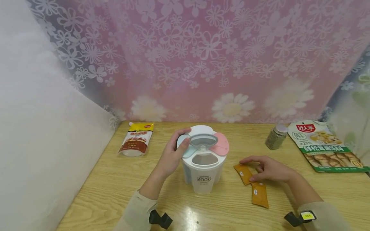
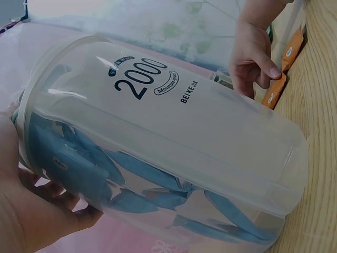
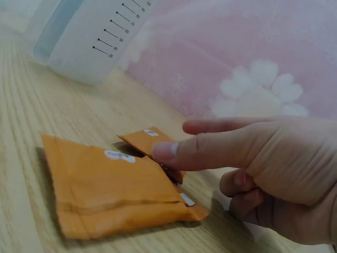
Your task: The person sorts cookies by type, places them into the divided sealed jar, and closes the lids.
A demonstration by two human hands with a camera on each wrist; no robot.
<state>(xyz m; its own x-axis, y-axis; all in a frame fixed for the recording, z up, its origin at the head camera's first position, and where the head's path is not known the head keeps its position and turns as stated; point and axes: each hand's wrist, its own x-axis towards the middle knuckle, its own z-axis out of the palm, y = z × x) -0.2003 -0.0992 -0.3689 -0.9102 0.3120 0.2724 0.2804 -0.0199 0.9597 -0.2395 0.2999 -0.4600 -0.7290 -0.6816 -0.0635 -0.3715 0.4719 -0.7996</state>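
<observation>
A clear storage container (image 1: 203, 181) marked 2000 stands upright on the table, its lid having pink, white and light blue flaps. The front flap (image 1: 204, 140) is raised over an opening. My left hand (image 1: 172, 156) grips the rim from the left, thumb on the light blue flap. Blue sachets (image 2: 142, 174) lie in one compartment, seen in the left wrist view. To the right of the container, my right hand (image 1: 270, 169) pinches one orange sachet (image 1: 243, 173) between thumb and index finger, the other fingers curled. A second orange sachet (image 1: 259, 195) lies nearer, touching the first.
A red, white and yellow pouch (image 1: 136, 140) lies at the back left. At the back right are a small spice jar (image 1: 276, 137) and a large green and white food bag (image 1: 329, 147). A pink floral curtain (image 1: 202, 64) borders the table's far edge.
</observation>
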